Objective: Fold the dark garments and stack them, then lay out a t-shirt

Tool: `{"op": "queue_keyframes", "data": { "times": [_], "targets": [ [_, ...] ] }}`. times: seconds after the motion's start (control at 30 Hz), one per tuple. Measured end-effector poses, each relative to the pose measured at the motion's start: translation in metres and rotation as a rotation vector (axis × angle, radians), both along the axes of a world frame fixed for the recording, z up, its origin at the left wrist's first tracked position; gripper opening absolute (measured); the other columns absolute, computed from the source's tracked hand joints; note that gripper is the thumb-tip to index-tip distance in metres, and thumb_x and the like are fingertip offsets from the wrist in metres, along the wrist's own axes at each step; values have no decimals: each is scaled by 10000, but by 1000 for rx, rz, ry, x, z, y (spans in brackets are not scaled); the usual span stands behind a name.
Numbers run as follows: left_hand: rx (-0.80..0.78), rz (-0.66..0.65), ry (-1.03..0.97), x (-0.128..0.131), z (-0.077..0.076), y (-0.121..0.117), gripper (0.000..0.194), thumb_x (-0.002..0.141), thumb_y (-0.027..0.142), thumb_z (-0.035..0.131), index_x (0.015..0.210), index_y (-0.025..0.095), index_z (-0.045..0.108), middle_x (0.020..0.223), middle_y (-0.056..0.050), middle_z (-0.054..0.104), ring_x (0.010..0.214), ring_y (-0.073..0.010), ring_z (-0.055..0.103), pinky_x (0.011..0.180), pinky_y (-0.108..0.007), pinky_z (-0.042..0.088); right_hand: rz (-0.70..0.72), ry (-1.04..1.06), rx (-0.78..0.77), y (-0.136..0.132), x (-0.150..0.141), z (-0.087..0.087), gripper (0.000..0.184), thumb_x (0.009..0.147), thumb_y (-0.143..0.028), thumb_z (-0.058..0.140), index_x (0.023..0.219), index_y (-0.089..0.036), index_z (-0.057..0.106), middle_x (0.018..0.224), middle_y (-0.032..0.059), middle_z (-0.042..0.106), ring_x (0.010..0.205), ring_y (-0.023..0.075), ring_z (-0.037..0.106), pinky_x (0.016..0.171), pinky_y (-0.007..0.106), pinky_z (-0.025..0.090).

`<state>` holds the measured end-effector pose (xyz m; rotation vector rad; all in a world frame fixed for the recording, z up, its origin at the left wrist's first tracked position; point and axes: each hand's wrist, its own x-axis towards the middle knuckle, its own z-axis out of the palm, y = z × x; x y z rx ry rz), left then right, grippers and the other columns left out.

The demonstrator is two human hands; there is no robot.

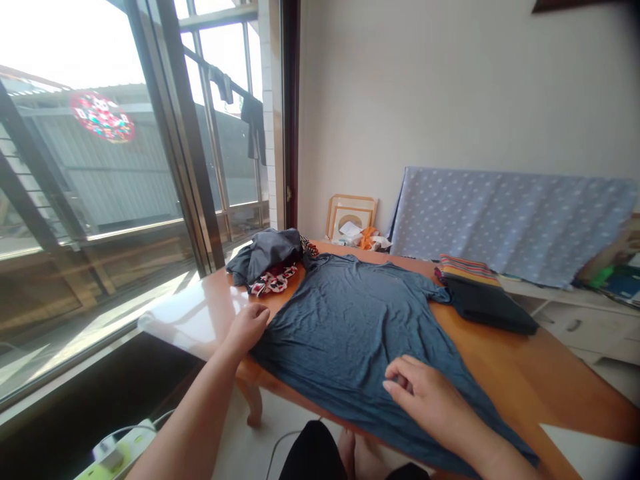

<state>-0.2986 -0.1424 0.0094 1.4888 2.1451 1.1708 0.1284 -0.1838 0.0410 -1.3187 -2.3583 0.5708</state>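
1. Right hand (425, 400) lies on the lower body of a blue-grey T-shirt (350, 340), its fingers loosely curled against the cloth; whether they grip it cannot be told.
2. Left hand (245, 330) sits at the shirt's left edge, fingers slightly bent and resting on or just beside the fabric, with no clear hold.
3. That shirt lies spread flat on a wooden table (530, 380), its hem reaching the table's near edge.
4. Bare tabletop gives open room to the right of the shirt and at the glossy left corner.
5. Beyond the collar, a dark crumpled garment (265, 257) sits on red-and-white patterned cloth (274, 280), touching the shirt's far edge.
6. Right of the sleeve, a striped folded cloth (470, 270) rests on a dark folded garment (490, 307), just beside the shirt.
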Motion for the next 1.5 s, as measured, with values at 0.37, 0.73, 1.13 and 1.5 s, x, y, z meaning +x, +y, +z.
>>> {"op": "queue_keyframes", "data": {
  "times": [0.37, 0.73, 1.13, 1.5],
  "targets": [
    [-2, -110, 84, 14, 11, -55, 272, 741, 297, 565, 963, 209, 696, 985, -64, 701, 921, -244, 642, 801, -318, 480, -7, -48, 91, -33, -28, -15, 119, 830, -278, 602, 934, -264, 659, 888, -6, 620, 833, 161, 588, 772, 271, 387],
    [25, -379, 340, 66, 17, -88, 362, 710, 140, 524, 1028, 255, 654, 1061, -38, 668, 998, -237, 606, 896, -346, 433, -76, 39, 134, -30, -36, -12, 110, 808, -199, 560, 802, -233, 664, 849, -3, 595, 825, 147, 562, 739, 247, 368],
    [68, 10, 318, 26, -4, -89, 238, 819, 204, 461, 1008, 225, 604, 1025, -66, 686, 987, -236, 640, 833, -327, 447, 25, -17, 68, -47, -30, -13, 125, 786, -169, 526, 743, -225, 629, 774, -18, 606, 708, 129, 536, 658, 243, 328],
    [-90, 138, 311, 23, 1, -91, 293, 775, 280, 524, 1036, 296, 657, 1064, -52, 732, 1089, -317, 613, 892, -429, 378, 25, 23, 3, -37, -29, -22, 131, 820, -198, 518, 780, -225, 639, 782, -16, 620, 692, 128, 545, 653, 243, 346]
  ]
}}
